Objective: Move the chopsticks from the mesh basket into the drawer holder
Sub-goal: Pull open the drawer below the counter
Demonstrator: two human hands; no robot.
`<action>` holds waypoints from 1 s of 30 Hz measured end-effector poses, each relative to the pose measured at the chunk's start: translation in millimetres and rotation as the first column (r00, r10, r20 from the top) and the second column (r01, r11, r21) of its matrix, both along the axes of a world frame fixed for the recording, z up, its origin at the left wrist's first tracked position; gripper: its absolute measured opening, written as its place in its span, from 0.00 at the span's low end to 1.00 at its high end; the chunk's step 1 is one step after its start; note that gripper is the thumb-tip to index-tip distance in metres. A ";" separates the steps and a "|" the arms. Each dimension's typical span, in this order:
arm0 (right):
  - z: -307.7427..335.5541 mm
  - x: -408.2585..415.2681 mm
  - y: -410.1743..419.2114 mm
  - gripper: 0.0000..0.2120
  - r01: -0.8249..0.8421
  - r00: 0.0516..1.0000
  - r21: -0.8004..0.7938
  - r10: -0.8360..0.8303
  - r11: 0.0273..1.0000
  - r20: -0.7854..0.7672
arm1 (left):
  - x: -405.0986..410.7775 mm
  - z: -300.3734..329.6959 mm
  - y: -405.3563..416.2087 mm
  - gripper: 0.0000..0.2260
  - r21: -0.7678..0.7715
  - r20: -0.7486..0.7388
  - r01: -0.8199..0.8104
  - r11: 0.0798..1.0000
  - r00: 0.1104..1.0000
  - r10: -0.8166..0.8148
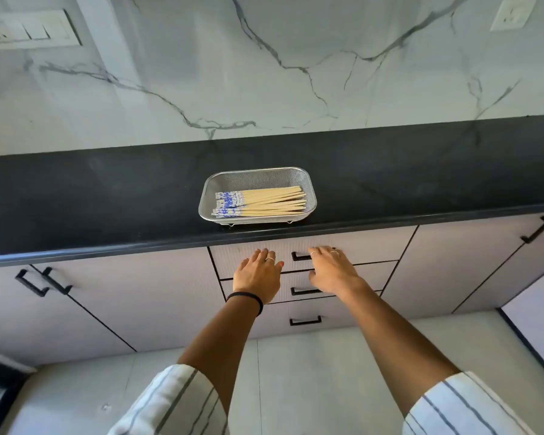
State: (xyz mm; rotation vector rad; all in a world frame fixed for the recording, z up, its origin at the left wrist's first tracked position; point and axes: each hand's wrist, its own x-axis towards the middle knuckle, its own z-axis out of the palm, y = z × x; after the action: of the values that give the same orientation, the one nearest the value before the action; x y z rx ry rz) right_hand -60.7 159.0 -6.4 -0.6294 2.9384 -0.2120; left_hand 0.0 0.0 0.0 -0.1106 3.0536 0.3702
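**Both hands at the top drawer, chopsticks in the basket above**

The chopsticks (pixel 259 204) lie in the basket (pixel 308 189), which stands on the black desk (pixel 107 199) near its front edge. They are up and beyond both hands, well apart from them, roughly over the gap between the two.

The left hand (pixel 258 274) is held in front of the top drawer (pixel 368 246), left of its handle (pixel 300 256); its fingers are straight and loosely spread, gripping nothing. Whether they touch the drawer front cannot be told. The right hand (pixel 332 271) reaches to the same handle, fingers slightly bent over its right part; whether they have closed round the bar cannot be told. The drawer is shut, so no holder shows.

The chopsticks are a loose bundle lying nearly level, side by side and partly crossing. Their thick ends point left and carry a blue-and-white pattern; the rest is pale yellow wood, tapering to the right. The basket is a shallow rectangle of fine silver mesh with rounded corners on small wire feet.

Two more drawers (pixel 305 312) sit below the top one. A black band (pixel 245 298) rings the left wrist, and striped sleeves (pixel 176 403) cover the upper forearms.
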 end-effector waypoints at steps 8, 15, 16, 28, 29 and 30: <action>-42.9 -37.8 -10.1 0.25 -0.004 0.991 0.064 -0.005 0.998 0.135 | -47.6 -38.2 -10.0 0.25 0.003 0.120 -0.002 1.000 0.993 0.002; -91.4 -93.0 -28.1 0.25 -0.007 0.961 0.070 -0.013 0.998 0.277 | -84.8 -80.5 -14.1 0.26 -0.029 0.059 0.031 0.999 0.998 -0.030; -97.7 -100.9 -29.4 0.25 0.003 0.956 0.077 -0.026 0.997 0.291 | -88.0 -84.9 -13.7 0.26 -0.038 0.039 0.028 0.999 0.999 -0.026; -125.6 -142.0 -34.3 0.22 0.009 0.940 0.142 -0.057 0.990 0.337 | -92.2 -103.4 -22.4 0.25 -0.128 -0.044 0.078 0.989 0.996 -0.084; -127.3 -140.2 -33.5 0.22 0.001 0.944 0.148 -0.050 0.989 0.326 | -91.9 -102.8 -22.0 0.25 -0.136 -0.035 0.081 0.987 0.996 -0.087; -128.9 -138.7 -32.7 0.22 -0.001 0.947 0.152 -0.048 0.988 0.318 | -91.1 -102.1 -21.8 0.25 -0.143 -0.032 0.086 0.986 0.995 -0.091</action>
State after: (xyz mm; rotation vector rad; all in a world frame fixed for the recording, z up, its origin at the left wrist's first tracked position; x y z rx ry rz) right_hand -199.3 126.3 -135.2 -0.4859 2.6175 -0.0831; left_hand -91.1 -21.8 -102.1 0.0254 3.1070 0.1511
